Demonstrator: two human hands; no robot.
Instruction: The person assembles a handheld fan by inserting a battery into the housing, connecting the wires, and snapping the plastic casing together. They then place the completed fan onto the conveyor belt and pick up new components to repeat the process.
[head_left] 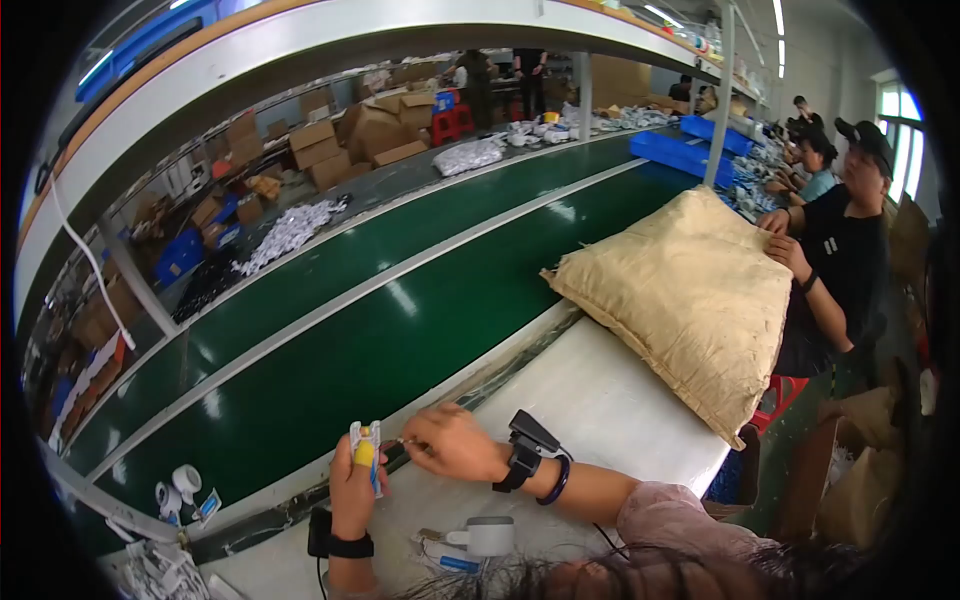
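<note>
My left hand (350, 505) is closed round a small white plastic housing (366, 440) with a yellow part and a blue strip on it, held upright above the near edge of the work table. Just to its right, my right hand (440, 440) has its fingertips pinched together, pointing at the housing. A thin, dark, shiny bit shows at those fingertips, too small to name. On the table below lies a white round-headed plastic part (490, 536), beside a small flat piece with a blue strip (458, 563).
Beyond the table runs a green conveyor belt (420, 320). A large tan sack (690, 300) fills the table's right side, with a co-worker (850, 230) behind it. White parts (165, 572) are heaped at lower left. A metal shelf beam (300, 45) crosses overhead.
</note>
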